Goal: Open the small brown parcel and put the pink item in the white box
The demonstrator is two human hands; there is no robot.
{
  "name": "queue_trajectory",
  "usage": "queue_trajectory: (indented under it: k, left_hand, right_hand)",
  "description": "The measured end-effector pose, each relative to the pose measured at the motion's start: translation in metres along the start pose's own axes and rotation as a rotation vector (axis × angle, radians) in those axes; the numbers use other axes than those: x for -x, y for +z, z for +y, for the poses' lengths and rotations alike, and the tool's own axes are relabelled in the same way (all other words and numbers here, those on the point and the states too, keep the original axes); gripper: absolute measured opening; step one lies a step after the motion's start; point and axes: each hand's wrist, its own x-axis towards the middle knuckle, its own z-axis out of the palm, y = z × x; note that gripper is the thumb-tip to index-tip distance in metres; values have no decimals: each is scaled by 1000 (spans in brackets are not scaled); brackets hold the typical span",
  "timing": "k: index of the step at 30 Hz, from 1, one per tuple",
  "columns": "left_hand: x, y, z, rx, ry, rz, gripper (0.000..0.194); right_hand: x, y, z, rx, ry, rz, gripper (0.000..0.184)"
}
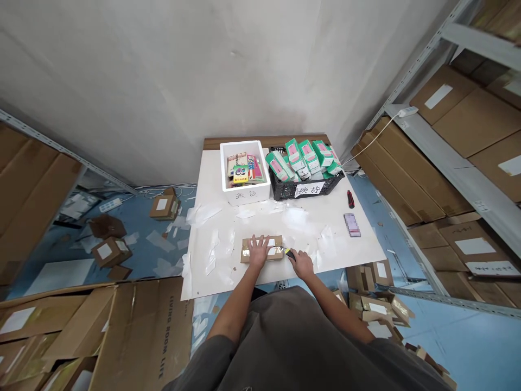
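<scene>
A small brown cardboard parcel (275, 242) with a white label lies near the front edge of the white table (366, 247). My left hand (258, 250) rests flat on top of it, fingers spread. My right hand (302, 264) is closed round a utility knife (287, 252) with a yellow and black handle. The knife's tip touches the parcel's right end.
At the back of the table stand a white foam box (245, 190) of packets and a black basket (306, 187) of green and pink boxes. A red pen (350, 199) and a phone (352, 225) lie at the right. Tape scraps litter the table. Cardboard boxes crowd the floor and shelves.
</scene>
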Motion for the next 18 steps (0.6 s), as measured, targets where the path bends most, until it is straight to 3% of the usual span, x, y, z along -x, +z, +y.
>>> queue_trajectory:
  k: [6,13,16,18]
  left_hand:
    - [4,-2,1,-18,-26,10,60]
    - [7,9,9,-5,-30,88,56]
    - [7,13,8,0,-33,150,51]
    - [7,14,2,10,-48,190,48]
  right_hand:
    - [-11,-5,-7,-13,-31,-76,46]
    - [0,11,-6,-33,55,-11,46]
    - [2,15,10,-59,74,4,45]
    - [2,11,37,-85,173,-3,43]
